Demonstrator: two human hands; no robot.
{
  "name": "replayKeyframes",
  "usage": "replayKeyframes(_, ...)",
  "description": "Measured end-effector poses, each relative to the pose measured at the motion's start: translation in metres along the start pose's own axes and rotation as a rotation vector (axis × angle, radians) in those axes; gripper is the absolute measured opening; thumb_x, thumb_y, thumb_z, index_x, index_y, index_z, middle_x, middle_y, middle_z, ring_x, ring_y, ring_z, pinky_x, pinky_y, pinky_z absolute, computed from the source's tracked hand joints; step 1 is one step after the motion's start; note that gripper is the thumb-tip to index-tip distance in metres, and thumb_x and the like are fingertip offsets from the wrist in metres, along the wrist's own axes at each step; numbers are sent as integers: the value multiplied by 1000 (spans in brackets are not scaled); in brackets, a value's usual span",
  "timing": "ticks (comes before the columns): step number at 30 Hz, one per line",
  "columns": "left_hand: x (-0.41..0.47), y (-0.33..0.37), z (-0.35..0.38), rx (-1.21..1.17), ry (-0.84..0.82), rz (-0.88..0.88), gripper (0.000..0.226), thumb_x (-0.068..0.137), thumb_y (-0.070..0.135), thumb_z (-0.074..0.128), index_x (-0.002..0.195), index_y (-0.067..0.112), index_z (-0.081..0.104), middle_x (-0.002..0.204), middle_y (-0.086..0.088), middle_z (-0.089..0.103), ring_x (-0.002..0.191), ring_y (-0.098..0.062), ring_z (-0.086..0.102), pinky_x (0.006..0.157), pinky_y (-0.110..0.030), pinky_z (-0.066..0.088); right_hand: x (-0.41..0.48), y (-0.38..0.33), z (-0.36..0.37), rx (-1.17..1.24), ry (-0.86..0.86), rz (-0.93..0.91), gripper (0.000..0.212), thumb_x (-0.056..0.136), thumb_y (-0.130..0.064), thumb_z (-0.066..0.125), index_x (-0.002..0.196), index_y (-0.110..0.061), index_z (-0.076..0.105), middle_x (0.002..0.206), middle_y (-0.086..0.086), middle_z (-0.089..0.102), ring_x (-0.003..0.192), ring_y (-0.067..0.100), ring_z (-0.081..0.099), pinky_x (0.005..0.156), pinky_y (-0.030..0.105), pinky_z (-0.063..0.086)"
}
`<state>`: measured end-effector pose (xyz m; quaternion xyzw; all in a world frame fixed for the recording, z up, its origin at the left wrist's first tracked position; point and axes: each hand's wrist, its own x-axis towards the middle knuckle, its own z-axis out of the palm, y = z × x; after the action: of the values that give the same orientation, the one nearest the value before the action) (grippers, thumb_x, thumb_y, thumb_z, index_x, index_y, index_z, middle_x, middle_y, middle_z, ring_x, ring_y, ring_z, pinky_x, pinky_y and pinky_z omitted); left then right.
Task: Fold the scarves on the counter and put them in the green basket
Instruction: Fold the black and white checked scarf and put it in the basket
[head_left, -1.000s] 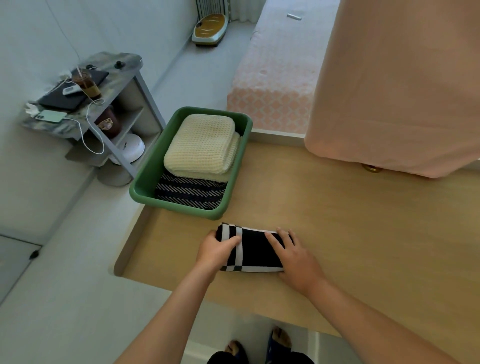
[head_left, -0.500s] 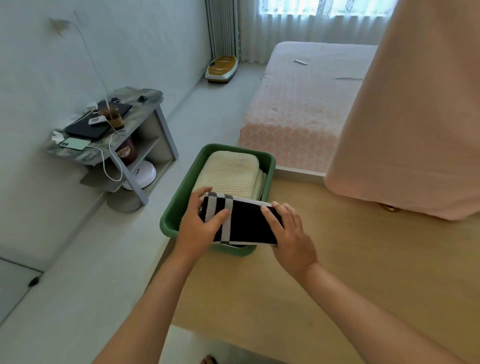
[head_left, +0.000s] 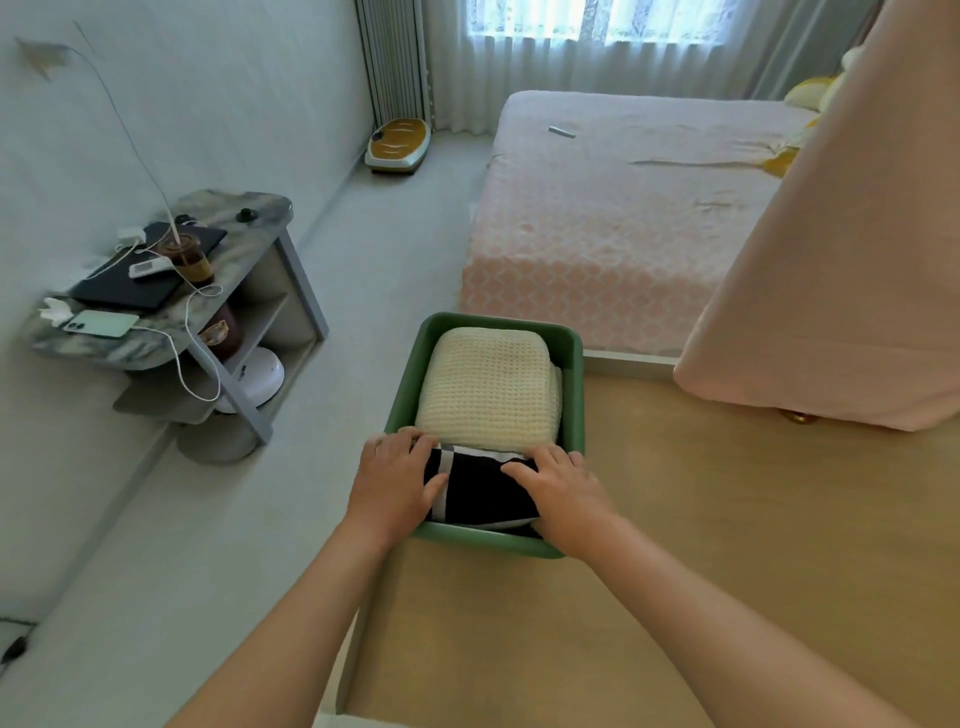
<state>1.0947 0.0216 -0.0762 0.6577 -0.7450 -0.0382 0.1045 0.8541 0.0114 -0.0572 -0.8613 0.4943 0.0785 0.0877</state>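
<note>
Head view: the black scarf (head_left: 480, 488), folded with white stripes, lies in the near end of the green basket (head_left: 483, 540), between the two hands. The left hand (head_left: 395, 480) covers its left end with the palm down and the thumb stretched across the striped edge; the right hand (head_left: 563, 493) lies flat on its right end, fingers spread. Both hands press on the cloth; whether the fingers curl under it to grip, I cannot tell. The cream scarf (head_left: 491, 395) fills the far part of the basket, its near edge touching the black one. The basket stands at the far left corner of the counter (head_left: 701, 545).

Half a second ago the black scarf was held up over the basket's near rim, pinched at both ends; now it is down inside, below the rim. A second ago it was on the counter, and a dark striped scarf showed in the basket's near end; that one is now hidden.

Counted: two scarves visible in the basket, one black and one cream; one basket; two hands. A pink cloth (head_left: 852, 260) hangs over the counter's far right.
</note>
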Motion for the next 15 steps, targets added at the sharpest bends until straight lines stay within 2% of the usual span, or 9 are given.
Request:
replayKeyframes(2, 5, -3, 3, 145, -14, 52, 40, 68, 42, 81, 102, 23, 70, 126, -5, 59, 116, -27, 52, 101, -41, 28, 2, 3, -4, -29, -77, 8, 68, 95, -50, 55, 154, -34, 25, 159, 4, 23, 147, 26, 17, 120, 48, 13)
replayKeyframes(3, 7, -1, 2, 136, -24, 65, 38, 63, 37, 85, 96, 23, 72, 123, -4, 60, 114, -27, 53, 99, -40, 31, 3, 3, -3, -24, -91, 18, 63, 97, -54, 47, 154, -34, 26, 160, 4, 22, 148, 25, 15, 122, 49, 8)
replayKeyframes(5, 11, 1, 2, 42, -39, 147, 35, 61, 20, 86, 93, 21, 73, 112, -2, 63, 104, -26, 57, 89, -38, 43, 7, -1, 0, 27, -97, 45, 56, 102, -43, 40, 154, -30, 26, 161, 7, 20, 149, 26, 13, 123, 46, 7)
replayKeyframes(7, 12, 5, 3, -29, -107, 225, 36, 70, 12, 79, 105, 20, 72, 108, 0, 64, 102, -26, 59, 82, -35, 52, 11, -10, 3, 120, -145, 66, 58, 100, -21, 42, 155, -23, 24, 161, 11, 16, 149, 30, 9, 124, 41, 10)
replayKeyframes(10, 10, 10, 1, -51, -262, 110, 37, 92, 29, 57, 129, 25, 59, 127, 5, 55, 118, -20, 50, 89, -35, 50, 16, -16, 6, 188, -190, 88, 74, 90, 2, 47, 156, -19, 20, 160, 14, 13, 149, 32, 5, 124, 41, 10)
replayKeyframes(12, 11, 9, 3, -49, -327, 16, 40, 96, 32, 51, 135, 27, 54, 134, 7, 51, 121, -17, 49, 90, -34, 50, 18, -16, 6, 133, -181, 106, 82, 86, 6, 54, 155, -22, 19, 157, 14, 17, 147, 32, 12, 123, 41, 13)
replayKeyframes(15, 15, 12, 4, -84, -399, -38, 43, 98, 32, 48, 140, 23, 49, 139, 2, 49, 123, -21, 50, 97, -35, 45, 23, -19, 2, -157, -138, 119, 80, 85, -8, 65, 152, -24, 24, 148, 15, 30, 139, 34, 26, 119, 47, 19)
